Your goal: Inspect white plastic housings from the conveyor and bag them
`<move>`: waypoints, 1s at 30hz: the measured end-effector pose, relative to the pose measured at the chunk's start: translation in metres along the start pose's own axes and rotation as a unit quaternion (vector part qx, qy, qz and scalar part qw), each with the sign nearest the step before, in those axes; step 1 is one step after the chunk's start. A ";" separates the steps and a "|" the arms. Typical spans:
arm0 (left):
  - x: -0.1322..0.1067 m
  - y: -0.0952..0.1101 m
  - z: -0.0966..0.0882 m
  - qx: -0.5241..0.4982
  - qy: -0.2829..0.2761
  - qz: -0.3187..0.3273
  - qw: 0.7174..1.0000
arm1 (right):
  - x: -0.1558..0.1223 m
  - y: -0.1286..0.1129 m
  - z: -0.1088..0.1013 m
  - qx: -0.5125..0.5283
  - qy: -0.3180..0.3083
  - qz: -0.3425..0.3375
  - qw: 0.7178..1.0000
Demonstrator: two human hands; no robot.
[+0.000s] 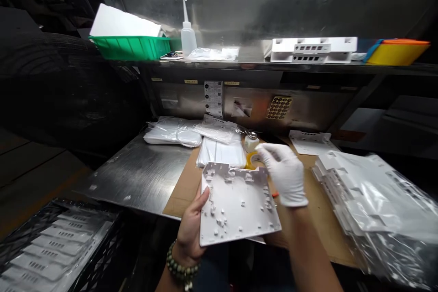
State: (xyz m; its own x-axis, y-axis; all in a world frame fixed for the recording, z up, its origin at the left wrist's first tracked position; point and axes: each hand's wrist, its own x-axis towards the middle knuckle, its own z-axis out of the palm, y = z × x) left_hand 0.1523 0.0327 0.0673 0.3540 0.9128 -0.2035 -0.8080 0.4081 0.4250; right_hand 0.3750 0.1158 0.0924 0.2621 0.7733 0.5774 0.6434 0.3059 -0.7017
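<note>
My bare left hand (190, 230), with a bead bracelet on the wrist, grips the left edge of a white plastic cover panel (236, 203) and holds it tilted above the brown cardboard sheet (185, 187). Its inner side, with small clips and posts, faces up. My right hand (285, 173), in a white glove, rests at the panel's far right corner with its fingers curled. What those fingers hold is hidden. A small white bottle (251, 141) and a yellow tape roll (249, 160) sit just beyond the panel.
Bagged white panels are stacked at right (362, 196) and at the back left (173, 132). A black crate (51, 246) of panels stands at lower left. The steel shelf (239, 65) carries a green bin (130, 46), a squeeze bottle (188, 36), a white housing (313, 49) and a yellow tray (397, 52).
</note>
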 end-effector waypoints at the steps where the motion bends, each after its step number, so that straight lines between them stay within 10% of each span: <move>1: -0.002 0.007 -0.005 -0.002 -0.028 -0.006 1.000 | 0.008 0.018 0.001 -0.063 0.007 0.074 0.995; 7: -0.020 0.035 -0.019 0.023 -0.199 -0.040 0.979 | 0.016 0.082 0.029 -0.291 -0.226 0.179 0.912; 16: -0.025 0.046 -0.019 0.010 -0.232 -0.014 0.973 | 0.007 0.099 0.043 -0.304 -0.242 0.133 0.912; 23: -0.023 0.055 -0.046 -0.020 -0.306 -0.071 0.949 | -0.002 0.109 -0.004 -0.309 -0.181 0.202 0.911; 30: -0.023 0.054 -0.052 -0.018 -0.179 -0.010 0.984 | -0.050 0.119 -0.052 -0.314 -0.244 0.275 0.875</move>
State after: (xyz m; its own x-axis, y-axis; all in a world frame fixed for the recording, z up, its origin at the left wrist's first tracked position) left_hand 0.0757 0.0328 0.0493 0.5077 0.8539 0.1145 -0.8130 0.4309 0.3917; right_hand 0.4760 0.0845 0.0014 0.4162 0.8998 -0.1308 0.8251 -0.4342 -0.3616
